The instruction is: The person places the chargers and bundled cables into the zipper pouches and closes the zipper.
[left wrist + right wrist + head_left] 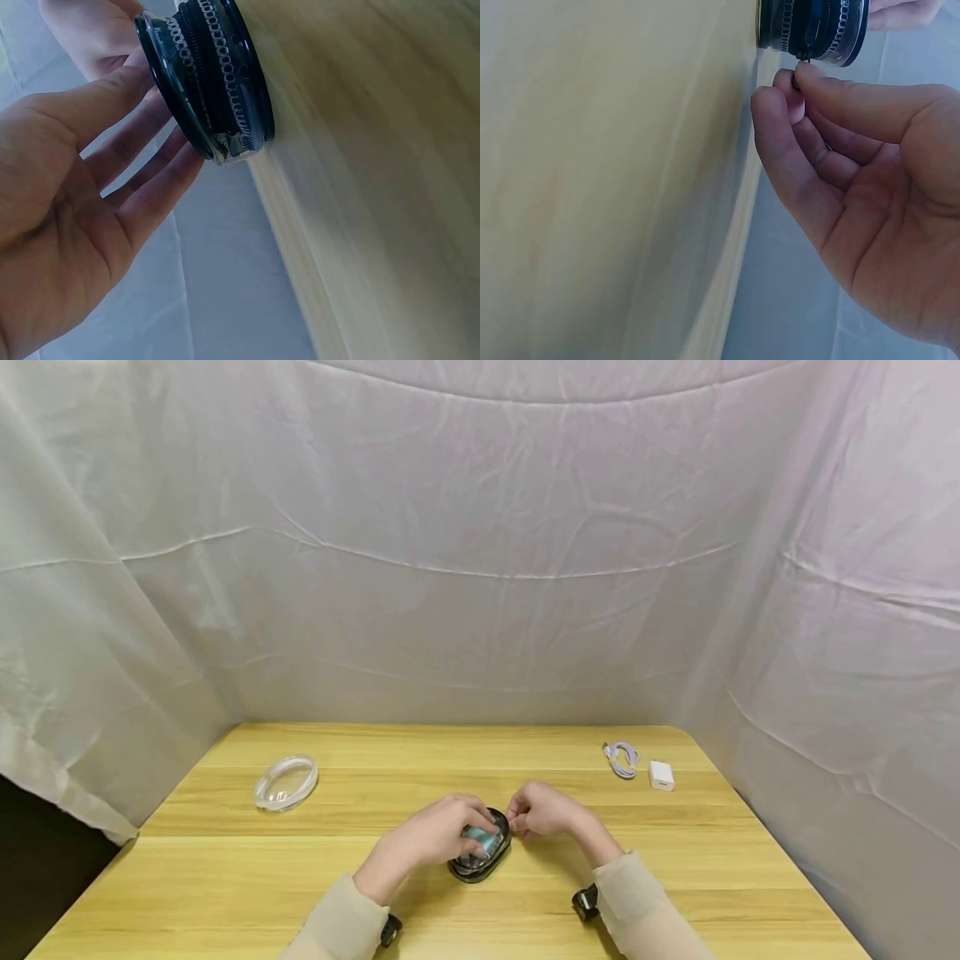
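Observation:
A small oval zip pouch (472, 870) with black edging and clear sides stands on the table, something light blue (486, 842) showing at its top. Over it, my left hand (438, 828) rests its fingertips and thumb on the upper face, fingers fairly straight in the left wrist view. The zipper (199, 64) runs round the side between two chain-patterned bands. At the pouch's right end my right hand (553, 812) pinches the zipper pull (805, 56) between thumb and index finger; the fingertips mostly hide it.
A clear round ring-shaped case (287, 783) lies at the left of the wooden table (225, 877). Toward the back right are a coiled lilac cable (622, 760) and a white charger plug (661, 775). Pale curtains (480, 635) hang behind and beside the table.

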{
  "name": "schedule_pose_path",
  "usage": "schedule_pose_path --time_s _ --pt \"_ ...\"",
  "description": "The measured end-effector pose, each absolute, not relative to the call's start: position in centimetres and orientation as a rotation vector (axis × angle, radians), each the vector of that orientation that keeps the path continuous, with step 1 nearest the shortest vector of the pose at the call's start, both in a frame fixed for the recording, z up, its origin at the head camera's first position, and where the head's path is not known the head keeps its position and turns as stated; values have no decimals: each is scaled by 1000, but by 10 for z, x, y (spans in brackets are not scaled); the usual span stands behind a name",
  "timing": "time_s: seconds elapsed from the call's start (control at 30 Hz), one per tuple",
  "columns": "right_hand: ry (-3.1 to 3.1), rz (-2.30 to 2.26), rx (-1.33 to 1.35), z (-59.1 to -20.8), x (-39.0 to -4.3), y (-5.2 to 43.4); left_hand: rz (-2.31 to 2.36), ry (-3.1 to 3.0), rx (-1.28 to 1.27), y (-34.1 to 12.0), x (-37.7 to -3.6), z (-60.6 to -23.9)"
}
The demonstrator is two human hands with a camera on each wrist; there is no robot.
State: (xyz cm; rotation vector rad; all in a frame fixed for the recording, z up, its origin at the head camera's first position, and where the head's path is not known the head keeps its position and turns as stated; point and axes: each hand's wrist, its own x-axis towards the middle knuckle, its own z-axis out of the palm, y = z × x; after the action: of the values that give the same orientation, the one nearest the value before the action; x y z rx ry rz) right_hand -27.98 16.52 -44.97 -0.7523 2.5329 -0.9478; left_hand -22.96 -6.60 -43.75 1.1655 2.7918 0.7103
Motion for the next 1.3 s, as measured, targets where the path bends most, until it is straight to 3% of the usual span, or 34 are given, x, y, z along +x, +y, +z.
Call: schedule_pose_path --time_s 1.3 --pt "2436 -917 -787 -441 -278 173 705 2832 1048 -61 -223 -437"
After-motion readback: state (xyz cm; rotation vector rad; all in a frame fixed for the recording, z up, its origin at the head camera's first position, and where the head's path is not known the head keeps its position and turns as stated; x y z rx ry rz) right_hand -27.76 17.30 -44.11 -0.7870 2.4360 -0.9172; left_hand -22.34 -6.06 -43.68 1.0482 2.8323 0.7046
